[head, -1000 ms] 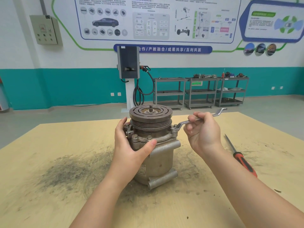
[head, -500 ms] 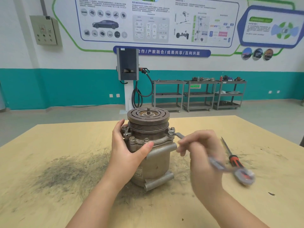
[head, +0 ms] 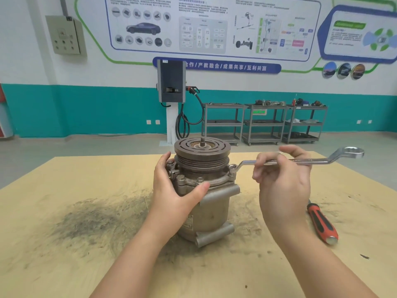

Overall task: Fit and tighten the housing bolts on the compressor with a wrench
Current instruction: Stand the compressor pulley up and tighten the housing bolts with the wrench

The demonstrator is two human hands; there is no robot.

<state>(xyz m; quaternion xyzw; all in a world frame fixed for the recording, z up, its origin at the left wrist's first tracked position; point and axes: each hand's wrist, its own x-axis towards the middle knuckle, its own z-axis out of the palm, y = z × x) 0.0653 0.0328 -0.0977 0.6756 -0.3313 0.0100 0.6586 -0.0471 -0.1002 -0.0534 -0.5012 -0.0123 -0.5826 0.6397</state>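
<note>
A grey metal compressor [head: 211, 209] stands upright on the wooden table [head: 64, 265], its dark grooved pulley [head: 202, 150] on top. Several housing bolts [head: 181, 177] sit around the flange under the pulley. My left hand [head: 175, 190] grips the left side of the housing, thumb across the front. A long silver ring wrench [head: 300, 161] lies level, its small ring end on the bolt at the right of the flange [head: 232, 168], its large ring end out to the right. My right hand [head: 281, 177] holds the wrench shaft near its middle with curled fingers.
A red and black screwdriver [head: 321, 221] lies on the table right of my right forearm. Dark grime smears the tabletop left of the compressor. Beyond the table stand a charging post [head: 171, 82] and grey shelf carts [head: 264, 123] against the teal wall.
Half a second ago the wrench had swung toward me in a blur. Now it is back out to the right, level, with its ring end on the right bolt.
</note>
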